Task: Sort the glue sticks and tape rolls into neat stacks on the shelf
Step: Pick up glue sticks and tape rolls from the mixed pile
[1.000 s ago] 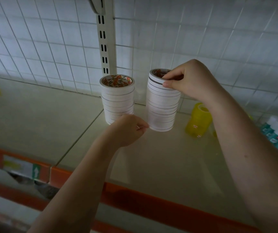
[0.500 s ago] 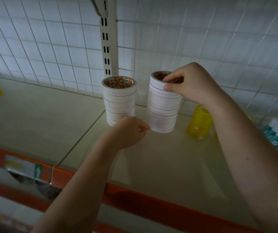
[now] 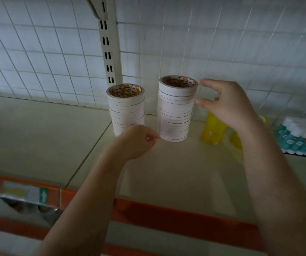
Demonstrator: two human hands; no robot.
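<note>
Right now everything turns on the taller stack of tape rolls (image 3: 175, 109), which stands upright on the shelf (image 3: 43, 126) with its long axis vertical, between our two hands and a little beyond them. Our left hand (image 3: 135, 141) sits low at the foot of that stack, fingers curled, its fingertips at the bottom rolls; we cannot tell whether they pinch the stack or only rest against it. Our right hand (image 3: 226, 104) is up beside the top of the stack, fingers spread and loosely bent, just beside the upper rolls; whether a fingertip touches the top rim we cannot make out, since that hand is blurred. We judge the right hand the nearer one to the stack's top and the left the nearer to its base, so any straightening would be steadied from below and nudged from above. A shorter stack of tape (image 3: 126, 109) stands just to the left, close by but apart from the taller one, and our left hand covers its lower front edge. Behind our right wrist some yellow rolls (image 3: 213, 130) are partly hidden, and the glue sticks (image 3: 300, 139) lie at the far right, cut off by the frame edge.
</note>
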